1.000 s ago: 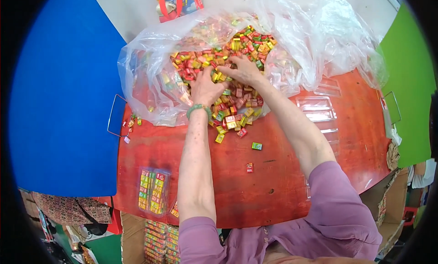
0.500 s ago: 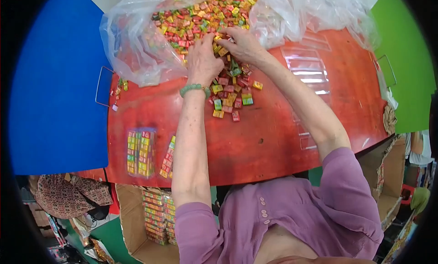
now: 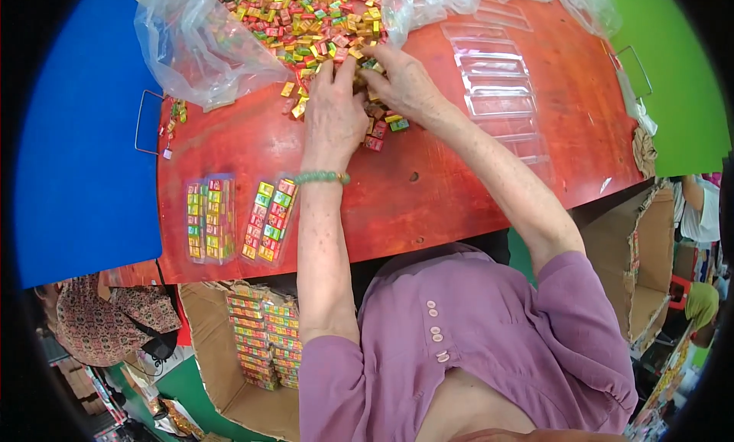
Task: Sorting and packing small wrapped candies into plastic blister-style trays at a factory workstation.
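Small wrapped candies [image 3: 306,21], rectangular and in red, yellow, green and orange, lie in a wide pile at the far side of the red table [image 3: 451,205]. At its near edge my left hand [image 3: 334,109] has its fingers bent down onto some candies, a green bead bracelet at its wrist. Facing it, my right hand [image 3: 407,84] curls its fingers and thumb around candies from the right. Both hands hem in a small cluster between them; fingertips are partly hidden among the pieces. A few loose candies [image 3: 375,140] lie just below the hands.
Clear plastic bags [image 3: 206,52] flank the pile. Filled candy trays [image 3: 267,220] lie at the near left, empty clear trays [image 3: 497,82] on the right. Below the table edge stand cardboard boxes [image 3: 206,350], the left one holding packed trays. Blue [image 3: 84,151] and green boards [image 3: 680,98] border the table.
The candies spread below my hands have been pushed up toward the pile, leaving a few there. My hands stay close together, and the view has shifted, showing the second filled tray fully.
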`<action>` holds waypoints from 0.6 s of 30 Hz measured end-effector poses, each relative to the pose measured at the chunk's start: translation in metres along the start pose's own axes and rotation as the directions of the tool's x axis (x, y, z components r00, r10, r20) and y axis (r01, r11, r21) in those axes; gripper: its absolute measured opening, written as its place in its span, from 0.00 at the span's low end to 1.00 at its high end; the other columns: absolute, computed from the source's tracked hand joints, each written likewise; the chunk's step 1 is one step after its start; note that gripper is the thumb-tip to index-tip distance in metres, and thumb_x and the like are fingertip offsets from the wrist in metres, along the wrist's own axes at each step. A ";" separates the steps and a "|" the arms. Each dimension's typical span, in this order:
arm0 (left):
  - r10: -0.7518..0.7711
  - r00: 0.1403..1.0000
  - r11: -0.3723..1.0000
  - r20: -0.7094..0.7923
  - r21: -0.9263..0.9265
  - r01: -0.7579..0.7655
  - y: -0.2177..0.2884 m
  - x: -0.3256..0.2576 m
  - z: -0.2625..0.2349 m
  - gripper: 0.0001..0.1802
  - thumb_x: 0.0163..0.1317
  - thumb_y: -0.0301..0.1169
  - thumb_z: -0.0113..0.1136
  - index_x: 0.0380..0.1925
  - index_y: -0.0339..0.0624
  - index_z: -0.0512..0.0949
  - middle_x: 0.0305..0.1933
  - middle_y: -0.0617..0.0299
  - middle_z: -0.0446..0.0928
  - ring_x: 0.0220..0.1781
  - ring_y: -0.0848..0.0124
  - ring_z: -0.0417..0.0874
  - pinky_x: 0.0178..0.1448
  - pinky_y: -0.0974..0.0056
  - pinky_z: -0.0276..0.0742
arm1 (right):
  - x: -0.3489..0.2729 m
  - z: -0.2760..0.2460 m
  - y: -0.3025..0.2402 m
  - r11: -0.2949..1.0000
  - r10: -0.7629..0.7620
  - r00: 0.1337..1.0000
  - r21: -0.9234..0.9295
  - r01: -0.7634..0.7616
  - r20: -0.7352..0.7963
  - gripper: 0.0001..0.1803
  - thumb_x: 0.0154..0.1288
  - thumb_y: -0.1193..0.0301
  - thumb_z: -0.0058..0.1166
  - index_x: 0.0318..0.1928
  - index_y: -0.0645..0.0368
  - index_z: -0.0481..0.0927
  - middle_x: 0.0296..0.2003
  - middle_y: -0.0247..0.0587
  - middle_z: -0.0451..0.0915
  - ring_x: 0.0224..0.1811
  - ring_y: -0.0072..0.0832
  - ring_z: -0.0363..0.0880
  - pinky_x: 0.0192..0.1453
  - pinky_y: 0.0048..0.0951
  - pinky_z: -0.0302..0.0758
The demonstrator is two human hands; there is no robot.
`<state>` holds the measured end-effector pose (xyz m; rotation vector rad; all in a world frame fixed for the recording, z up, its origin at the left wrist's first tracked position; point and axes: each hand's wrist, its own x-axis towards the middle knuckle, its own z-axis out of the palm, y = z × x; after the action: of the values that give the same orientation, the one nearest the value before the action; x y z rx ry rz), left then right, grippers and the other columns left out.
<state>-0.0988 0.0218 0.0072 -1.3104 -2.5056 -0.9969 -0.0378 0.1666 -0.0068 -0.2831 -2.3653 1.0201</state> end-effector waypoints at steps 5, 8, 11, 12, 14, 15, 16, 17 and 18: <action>0.103 0.992 0.995 -0.077 0.021 -0.102 0.010 -0.033 0.013 0.30 0.60 0.19 0.61 0.65 0.33 0.72 0.72 0.35 0.67 0.71 0.39 0.72 0.72 0.44 0.72 | -0.043 0.005 -0.001 0.961 -0.046 0.997 -0.270 0.062 0.067 0.26 0.73 0.65 0.55 0.68 0.59 0.75 0.70 0.52 0.73 0.77 0.53 0.64 0.77 0.57 0.60; 0.105 0.993 0.994 -0.048 0.044 -0.103 0.015 -0.054 0.013 0.30 0.60 0.19 0.61 0.65 0.33 0.72 0.73 0.36 0.67 0.72 0.40 0.71 0.75 0.43 0.69 | -0.065 0.007 -0.014 0.878 0.009 0.997 -0.479 0.028 0.074 0.30 0.74 0.65 0.53 0.74 0.56 0.68 0.74 0.51 0.69 0.79 0.53 0.61 0.77 0.63 0.59; 0.072 0.997 0.995 -0.004 0.071 -0.072 0.024 -0.070 0.005 0.30 0.61 0.19 0.59 0.67 0.35 0.73 0.75 0.35 0.65 0.73 0.38 0.70 0.75 0.42 0.68 | -0.078 0.001 -0.019 0.861 0.059 0.987 -0.508 0.026 0.150 0.34 0.75 0.64 0.52 0.78 0.52 0.63 0.76 0.50 0.66 0.80 0.54 0.57 0.77 0.66 0.55; 0.066 0.998 0.995 0.021 0.069 -0.067 0.028 -0.073 0.001 0.30 0.63 0.19 0.58 0.67 0.36 0.73 0.75 0.35 0.65 0.73 0.36 0.70 0.75 0.42 0.68 | -0.082 -0.001 -0.020 0.847 0.058 0.985 -0.530 0.036 0.160 0.34 0.75 0.63 0.52 0.78 0.52 0.63 0.76 0.50 0.65 0.80 0.54 0.58 0.78 0.65 0.55; 0.068 0.998 0.993 0.014 0.095 -0.069 0.033 -0.080 -0.011 0.29 0.62 0.18 0.57 0.67 0.36 0.74 0.77 0.38 0.64 0.74 0.37 0.70 0.76 0.43 0.69 | -0.085 -0.004 -0.019 0.856 0.038 0.984 -0.514 0.058 0.175 0.35 0.75 0.63 0.53 0.79 0.50 0.62 0.76 0.51 0.65 0.80 0.54 0.58 0.78 0.65 0.54; 0.088 0.995 0.993 0.046 0.069 -0.091 0.033 -0.085 -0.018 0.31 0.61 0.17 0.57 0.68 0.35 0.72 0.78 0.40 0.62 0.75 0.37 0.68 0.75 0.43 0.69 | -0.086 -0.007 -0.020 0.860 0.030 0.984 -0.507 0.065 0.176 0.35 0.75 0.62 0.54 0.79 0.49 0.62 0.76 0.51 0.66 0.80 0.55 0.57 0.79 0.64 0.53; 0.109 0.991 0.993 0.079 0.041 -0.113 0.033 -0.090 -0.024 0.33 0.60 0.16 0.56 0.69 0.35 0.71 0.80 0.41 0.59 0.76 0.37 0.67 0.75 0.42 0.70 | -0.086 -0.010 -0.021 0.863 0.022 0.984 -0.500 0.070 0.177 0.35 0.75 0.62 0.54 0.79 0.49 0.61 0.76 0.51 0.66 0.80 0.55 0.57 0.79 0.63 0.53; 0.110 0.992 0.993 0.068 0.045 -0.113 0.034 -0.096 -0.030 0.33 0.59 0.15 0.56 0.68 0.34 0.72 0.79 0.44 0.62 0.76 0.39 0.68 0.74 0.43 0.72 | -0.089 -0.011 -0.024 0.848 -0.009 0.989 -0.523 0.084 0.145 0.33 0.75 0.59 0.57 0.77 0.50 0.67 0.75 0.47 0.67 0.81 0.53 0.58 0.80 0.60 0.52; 0.105 0.992 0.993 0.071 0.056 -0.109 0.033 -0.102 -0.038 0.33 0.59 0.15 0.56 0.68 0.34 0.72 0.79 0.44 0.62 0.76 0.39 0.68 0.74 0.43 0.72 | -0.091 -0.012 -0.028 0.854 -0.012 0.989 -0.512 0.087 0.147 0.33 0.75 0.59 0.57 0.77 0.50 0.67 0.75 0.47 0.67 0.81 0.53 0.58 0.80 0.60 0.52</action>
<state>-0.0169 -0.0576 0.0106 -1.4668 -2.4634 -0.8624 0.0450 0.1190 -0.0164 -0.3532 -2.7307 0.3621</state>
